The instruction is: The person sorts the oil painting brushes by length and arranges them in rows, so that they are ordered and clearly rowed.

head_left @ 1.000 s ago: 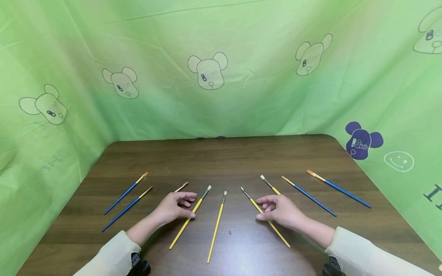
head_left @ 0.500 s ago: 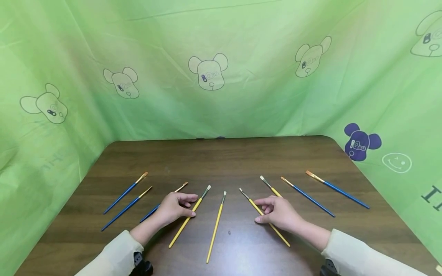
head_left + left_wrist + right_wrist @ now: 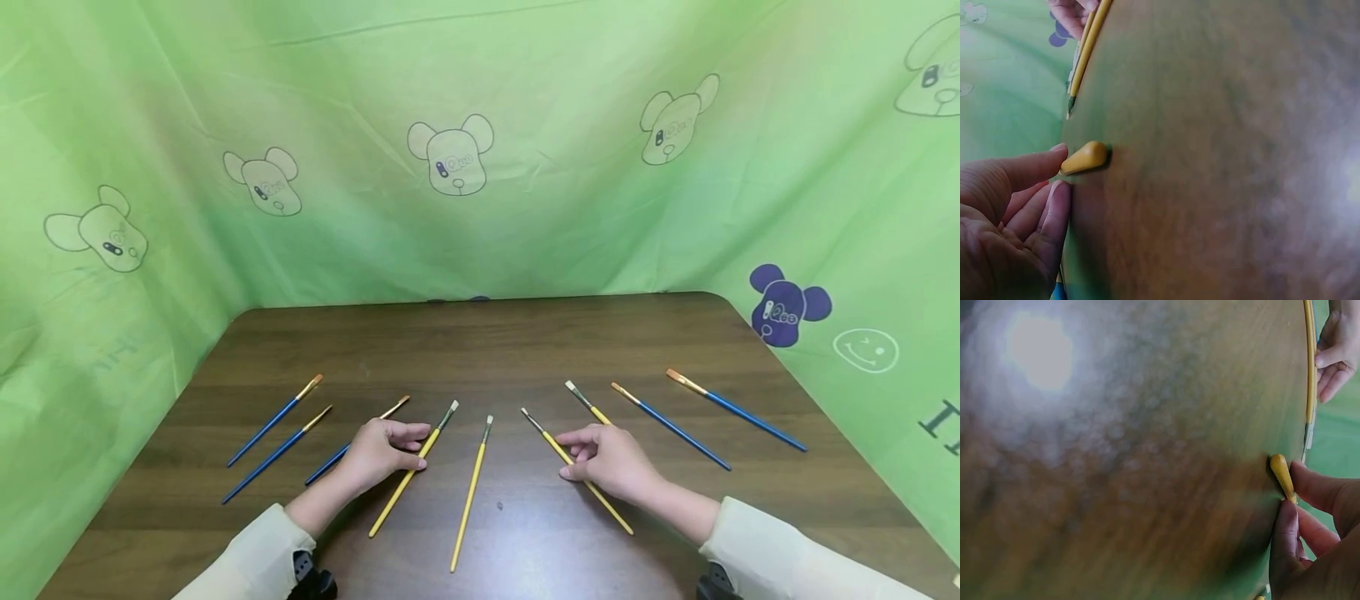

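Nearest, pale sleeves (image 3: 247,554) come in at either side, and between them a middle yellow brush (image 3: 471,496) lies on the wooden table (image 3: 480,350), its long axis running almost straight away, bristle end far and slightly right. Just beyond, the left hand (image 3: 375,454) pinches a left yellow brush (image 3: 393,507) between thumb and fingers; its long axis slants, butt near, bristle end far and to the right. The right hand (image 3: 615,458), well apart from the left, pinches a right yellow brush (image 3: 611,509) the same way, this one slanting far and to the left, so the two held brushes lean towards each other. Whether either is lifted cannot be told. Past the right hand's fingers, a fourth yellow brush (image 3: 597,413) points far and left. Three blue brushes (image 3: 277,455) at left point far and right; two more blue-handled brushes (image 3: 756,422) at right point far and left. Green cloth (image 3: 540,250) hangs behind.
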Available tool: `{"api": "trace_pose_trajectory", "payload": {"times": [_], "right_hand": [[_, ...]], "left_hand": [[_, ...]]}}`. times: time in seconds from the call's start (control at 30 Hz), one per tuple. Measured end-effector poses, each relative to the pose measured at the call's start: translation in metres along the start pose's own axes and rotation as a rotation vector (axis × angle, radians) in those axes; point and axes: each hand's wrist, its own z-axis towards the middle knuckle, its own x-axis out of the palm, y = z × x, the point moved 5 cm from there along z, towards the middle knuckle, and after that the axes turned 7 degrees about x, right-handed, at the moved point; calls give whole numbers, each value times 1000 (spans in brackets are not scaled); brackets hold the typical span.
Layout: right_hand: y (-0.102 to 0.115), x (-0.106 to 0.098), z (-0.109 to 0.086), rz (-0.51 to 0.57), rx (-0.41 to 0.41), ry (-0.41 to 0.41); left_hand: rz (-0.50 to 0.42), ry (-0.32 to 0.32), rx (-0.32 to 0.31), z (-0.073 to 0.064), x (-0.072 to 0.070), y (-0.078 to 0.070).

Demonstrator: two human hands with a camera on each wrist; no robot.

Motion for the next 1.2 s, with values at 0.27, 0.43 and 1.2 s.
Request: {"api": "trace_pose_trajectory", "payload": {"times": [0.27, 0.43, 1.2], "right_hand": [[-1, -2, -1, 14, 15, -3], [-2, -3, -1, 11, 12, -3], [-2, -3, 1, 78, -1, 24]], "left_hand": [[-26, -15, -30, -1, 1, -1], [-42, -18, -47, -1, 3, -3], [-161, -73, -71, -2, 2, 2]]}}
